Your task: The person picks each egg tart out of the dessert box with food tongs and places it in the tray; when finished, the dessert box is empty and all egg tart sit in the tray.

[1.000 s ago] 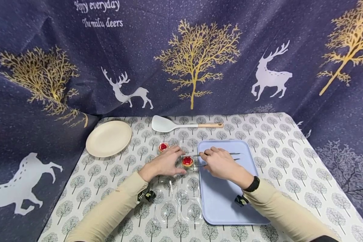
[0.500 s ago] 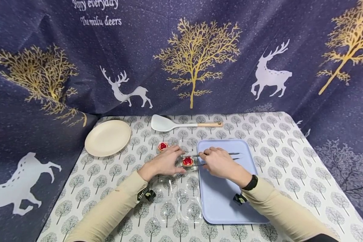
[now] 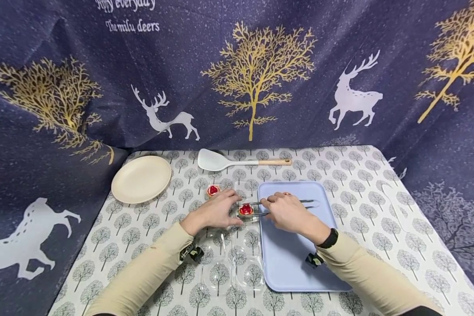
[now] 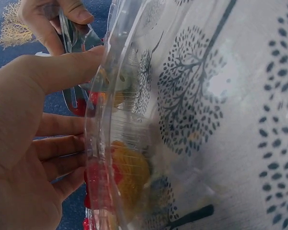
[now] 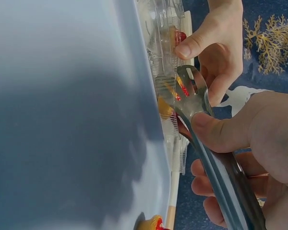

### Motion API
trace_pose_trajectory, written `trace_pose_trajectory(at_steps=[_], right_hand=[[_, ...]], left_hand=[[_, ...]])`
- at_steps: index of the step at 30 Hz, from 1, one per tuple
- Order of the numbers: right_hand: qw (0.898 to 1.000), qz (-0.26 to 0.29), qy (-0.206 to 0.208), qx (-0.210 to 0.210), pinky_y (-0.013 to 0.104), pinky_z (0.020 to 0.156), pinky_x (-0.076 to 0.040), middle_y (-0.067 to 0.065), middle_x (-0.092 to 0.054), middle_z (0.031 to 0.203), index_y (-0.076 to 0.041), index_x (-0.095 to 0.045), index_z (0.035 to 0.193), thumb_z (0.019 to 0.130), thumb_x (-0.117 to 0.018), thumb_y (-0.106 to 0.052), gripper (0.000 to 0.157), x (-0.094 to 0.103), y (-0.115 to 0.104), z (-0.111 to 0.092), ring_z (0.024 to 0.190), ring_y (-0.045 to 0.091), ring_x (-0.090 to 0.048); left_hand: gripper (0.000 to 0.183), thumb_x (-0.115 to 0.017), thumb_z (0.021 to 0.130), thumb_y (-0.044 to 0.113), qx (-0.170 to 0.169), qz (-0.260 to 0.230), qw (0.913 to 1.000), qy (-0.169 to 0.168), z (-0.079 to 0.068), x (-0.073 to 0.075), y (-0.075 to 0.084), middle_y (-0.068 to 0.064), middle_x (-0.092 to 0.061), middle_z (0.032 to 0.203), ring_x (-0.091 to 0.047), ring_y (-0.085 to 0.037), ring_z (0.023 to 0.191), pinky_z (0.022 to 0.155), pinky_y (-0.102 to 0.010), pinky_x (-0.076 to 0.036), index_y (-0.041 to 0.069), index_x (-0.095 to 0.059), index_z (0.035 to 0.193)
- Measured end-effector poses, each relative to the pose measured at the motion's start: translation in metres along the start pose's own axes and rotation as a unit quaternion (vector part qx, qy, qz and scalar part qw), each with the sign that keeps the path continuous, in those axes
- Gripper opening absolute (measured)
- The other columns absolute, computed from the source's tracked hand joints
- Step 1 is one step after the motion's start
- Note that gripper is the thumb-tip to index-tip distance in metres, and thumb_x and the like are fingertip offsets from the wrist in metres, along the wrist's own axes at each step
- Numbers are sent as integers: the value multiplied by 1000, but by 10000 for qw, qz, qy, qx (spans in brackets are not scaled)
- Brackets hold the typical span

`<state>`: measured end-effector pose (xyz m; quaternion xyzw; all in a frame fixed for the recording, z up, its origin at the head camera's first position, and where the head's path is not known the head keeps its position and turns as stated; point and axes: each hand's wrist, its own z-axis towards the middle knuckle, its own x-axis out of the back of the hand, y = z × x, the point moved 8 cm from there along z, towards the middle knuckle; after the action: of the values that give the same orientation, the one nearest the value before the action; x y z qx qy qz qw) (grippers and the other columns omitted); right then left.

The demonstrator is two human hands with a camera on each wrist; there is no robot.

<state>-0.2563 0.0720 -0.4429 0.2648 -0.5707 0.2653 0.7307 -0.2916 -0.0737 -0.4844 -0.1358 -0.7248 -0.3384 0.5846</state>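
My left hand (image 3: pixel 217 210) rests on a clear plastic tart tray (image 3: pixel 235 273), its thumb and fingers spread along the rim. In my right hand (image 3: pixel 288 213) I grip metal tongs (image 5: pixel 216 167). Their slotted ends lie on either side of a small tart (image 3: pixel 245 210) with a glossy red topping, which sits in a compartment of the plastic tray between my hands. Just beyond my left hand is another red-topped tart (image 3: pixel 213 190) in the same tray. A further tart (image 5: pixel 151 224) lies on the blue tray (image 3: pixel 300 272), mostly hidden behind my right hand in the head view.
At the back left stands a cream plate (image 3: pixel 141 180). Along the far side lies a white spatula (image 3: pixel 215 161) with a wooden handle. The blue tray borders the plastic tray on the right. A dark curtain (image 3: pixel 253 79) hangs behind the table.
The tong ends have drawn closer around the tart between my hands, and one now crosses its near side. My left hand stays in place.
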Motion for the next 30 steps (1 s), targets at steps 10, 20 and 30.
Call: trace_pose_trajectory(at_steps=[10,20,30], right_hand=[[9999,120,21,-62,37,63,-56,8,-70,95,-9,-66,116,79,-79,-31,45,1,0,-5,76,24,-62],[9992,308,90,-244,39,63,-58,11,-71,103,-7,-66,118,79,-79,-27,46,6,5,-10,83,27,-64],[9983,390,24,-430,39,64,-60,12,-70,109,-6,-64,123,74,-83,-24,55,14,13,-18,93,27,-65]], left_hand=[[84,-73,78,55,-11,1,10000,-18,1,-2,0,-6,-49,142,-43,-25,135,119,-41,-29,7,-47,142],[84,-73,78,54,8,-55,10000,-37,2,-1,-1,-8,-46,146,-38,-28,139,120,-43,-25,7,-46,143],[83,-72,79,54,-32,-74,10000,-33,0,-1,0,-7,-49,142,-43,-26,135,119,-42,-29,7,-46,143]])
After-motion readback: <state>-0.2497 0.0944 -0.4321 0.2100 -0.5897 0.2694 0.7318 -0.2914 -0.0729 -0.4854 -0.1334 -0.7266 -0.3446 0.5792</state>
